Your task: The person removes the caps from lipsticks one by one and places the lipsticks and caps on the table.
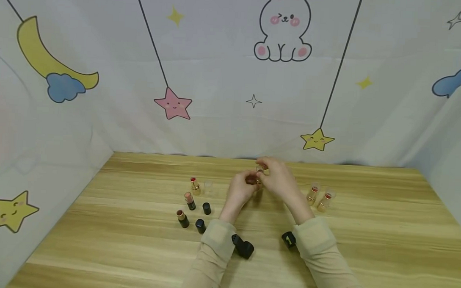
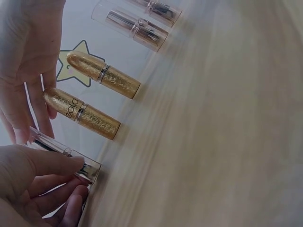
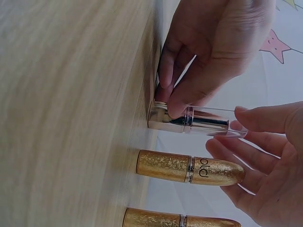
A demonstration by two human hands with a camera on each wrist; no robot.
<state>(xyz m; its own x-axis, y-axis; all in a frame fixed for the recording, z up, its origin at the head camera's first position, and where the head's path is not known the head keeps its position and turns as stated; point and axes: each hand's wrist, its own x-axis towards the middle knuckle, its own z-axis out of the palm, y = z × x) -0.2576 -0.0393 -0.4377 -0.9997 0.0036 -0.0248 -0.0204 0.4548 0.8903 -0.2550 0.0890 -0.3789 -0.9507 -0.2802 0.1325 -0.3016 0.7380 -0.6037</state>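
A lipstick with a clear cap (image 3: pixel 208 124) and a shiny gold base stands upright on the table. My left hand (image 1: pixel 239 190) pinches it low, at the base, between thumb and fingers. At the top, the thumb and fingers of my right hand (image 1: pixel 280 181) hold the clear cap. The cap still encloses the lipstick's inner tube in the right wrist view. Two closed, speckled gold lipsticks (image 2: pixel 80 113) (image 3: pixel 189 169) stand beside it, hidden behind my right hand in the head view.
Three uncapped lipsticks (image 1: pixel 190 200) stand at the left, with a clear cap (image 1: pixel 208 186) and two black caps (image 1: pixel 200 226) beside them. Two clear-capped lipsticks (image 1: pixel 325 201) stand at the right. A printed cloth (image 1: pixel 215 135) hangs behind the table (image 1: pixel 117 233).
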